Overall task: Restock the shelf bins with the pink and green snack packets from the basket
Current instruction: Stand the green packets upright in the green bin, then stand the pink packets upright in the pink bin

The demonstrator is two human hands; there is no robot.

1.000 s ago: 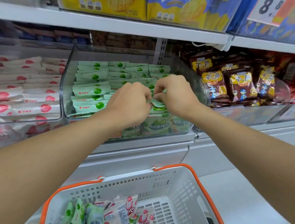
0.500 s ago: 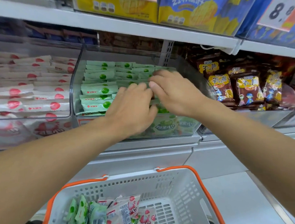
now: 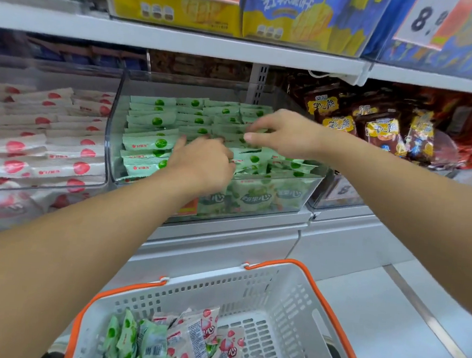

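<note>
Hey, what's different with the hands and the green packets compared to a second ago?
The hands have drawn apart: a second ago they met over one green packet at the bin's middle. The right hand has moved up and right, fingers on the green packets further back. The left hand stays lower, fingers spread flat on the front rows. The clear bin, pink packets and basket are unchanged.

Left hand [image 3: 202, 164] fingertips hidden among packets [image 3: 149, 142]
</note>
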